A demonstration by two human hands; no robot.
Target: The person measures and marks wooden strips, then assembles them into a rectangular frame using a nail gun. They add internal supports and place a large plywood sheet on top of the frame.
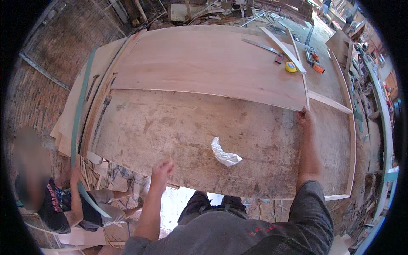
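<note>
A thin pinkish plywood sheet lies over the far half of a large worn board worktop. At the sheet's near right corner, where a narrow wooden strip ends, my right hand is closed on the edge; its fingertips are partly hidden. My left hand hangs over the worktop's near edge, fingers curled in, and what it holds, if anything, does not show. Between my hands, a crumpled white cloth or paper rests on the worktop.
On the sheet's far right are a yellow tape measure, a metal square and a wooden batten. Beyond the sheet's right edge lies an orange power tool. A wooden frame borders the right. At left, a person holds a green strip.
</note>
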